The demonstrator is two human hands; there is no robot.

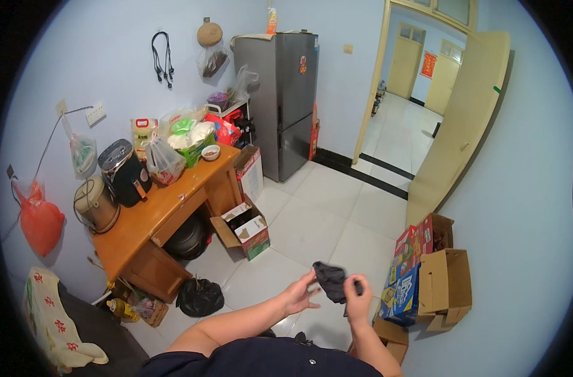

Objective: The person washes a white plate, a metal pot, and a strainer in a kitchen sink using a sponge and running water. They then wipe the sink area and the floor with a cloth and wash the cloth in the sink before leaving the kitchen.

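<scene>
In front of my body a bunched dark grey, soft thing, like a thin bag or cloth, hangs in the air between my hands. My right hand is closed around its right end, and a dark bit shows beside the fingers. At the other side is my left hand, fingers spread apart, its upper fingertips at the thing's left edge. Whether those tips pinch it is hard to see. The thing's exact kind cannot be made out.
Right of me cardboard boxes and a blue package stand along the wall. To the left is a wooden desk with bags and pots; an open carton and a black plastic bag sit on the floor. A grey fridge stands beyond.
</scene>
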